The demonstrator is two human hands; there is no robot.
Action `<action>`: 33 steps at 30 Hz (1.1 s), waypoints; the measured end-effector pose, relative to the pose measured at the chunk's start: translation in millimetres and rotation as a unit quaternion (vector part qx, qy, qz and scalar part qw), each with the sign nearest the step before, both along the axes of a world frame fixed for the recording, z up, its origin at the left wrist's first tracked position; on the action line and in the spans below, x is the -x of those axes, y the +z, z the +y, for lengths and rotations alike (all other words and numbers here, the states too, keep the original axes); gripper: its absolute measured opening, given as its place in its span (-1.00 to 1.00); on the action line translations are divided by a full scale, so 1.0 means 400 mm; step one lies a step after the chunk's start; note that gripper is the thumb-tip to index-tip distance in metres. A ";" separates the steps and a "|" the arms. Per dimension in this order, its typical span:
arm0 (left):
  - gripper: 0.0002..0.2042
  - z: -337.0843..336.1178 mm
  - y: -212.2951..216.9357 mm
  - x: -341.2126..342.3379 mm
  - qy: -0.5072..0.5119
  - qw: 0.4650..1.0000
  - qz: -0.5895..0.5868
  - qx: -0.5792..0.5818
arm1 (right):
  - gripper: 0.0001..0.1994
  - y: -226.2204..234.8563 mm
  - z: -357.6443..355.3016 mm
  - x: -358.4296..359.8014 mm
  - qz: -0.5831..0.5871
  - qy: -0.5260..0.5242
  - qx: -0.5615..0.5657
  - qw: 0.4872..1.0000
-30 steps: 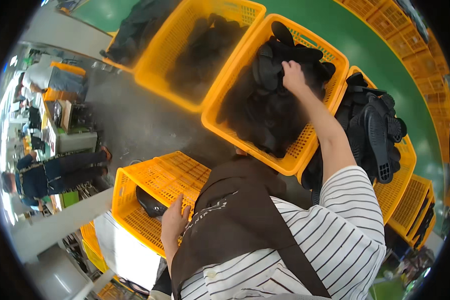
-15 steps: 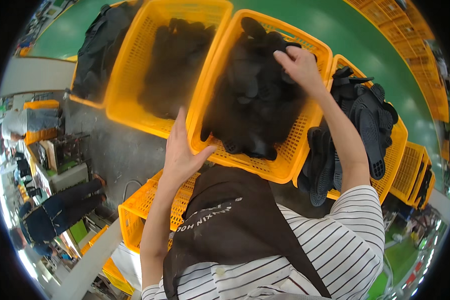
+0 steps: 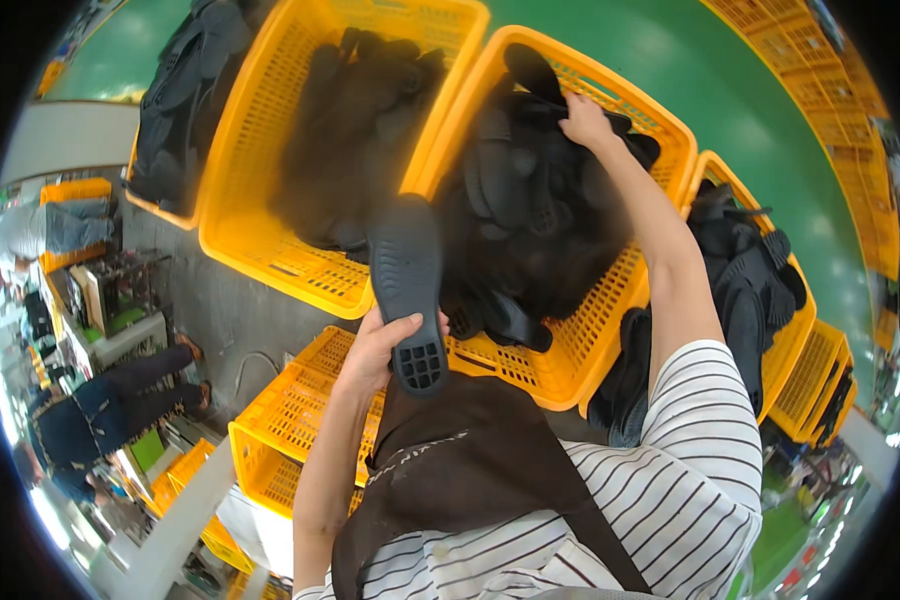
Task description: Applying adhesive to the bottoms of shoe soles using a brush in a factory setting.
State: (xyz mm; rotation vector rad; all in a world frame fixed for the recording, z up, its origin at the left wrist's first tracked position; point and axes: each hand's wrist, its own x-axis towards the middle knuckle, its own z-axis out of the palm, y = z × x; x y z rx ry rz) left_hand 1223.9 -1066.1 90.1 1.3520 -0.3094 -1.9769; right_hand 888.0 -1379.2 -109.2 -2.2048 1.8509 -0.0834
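My left hand [image 3: 372, 350] grips a black shoe sole [image 3: 406, 265] by its heel end, thumb across it. The sole stands toe-away over the near corner between two yellow crates, its grooved underside and square-celled heel facing me. My right hand [image 3: 587, 125] reaches to the far side of the right-hand crate [image 3: 515, 367], its fingers closed on the end of another black sole [image 3: 532, 72]; its fingertips are partly hidden. A heap of black soles [image 3: 515, 190] fills much of this crate. Blur hides details of the heap.
A second yellow crate [image 3: 240, 190] with black soles stands against it on the left, and a further sole-filled crate [image 3: 785, 345] on the right. Yellow crates [image 3: 300, 400] stand by my left forearm. A person [image 3: 110, 410] is at the far left.
My left hand, open and without a sole before, now holds one upright at the crate's near corner. My right hand has shifted slightly within the far part of the crate.
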 end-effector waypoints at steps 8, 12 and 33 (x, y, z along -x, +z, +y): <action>-0.58 -0.022 -0.119 0.015 0.120 0.986 0.102 -0.052 | -0.87 0.016 0.082 0.032 0.171 0.077 0.045 0.981; -0.33 -0.054 -0.167 0.012 0.071 0.988 0.125 -0.063 | -0.75 0.249 0.183 -0.024 -0.128 0.189 0.129 0.965; -0.29 0.171 -0.138 -0.005 0.123 0.973 0.191 -0.042 | -0.05 -0.068 0.173 -0.310 -0.146 -0.099 -0.144 0.974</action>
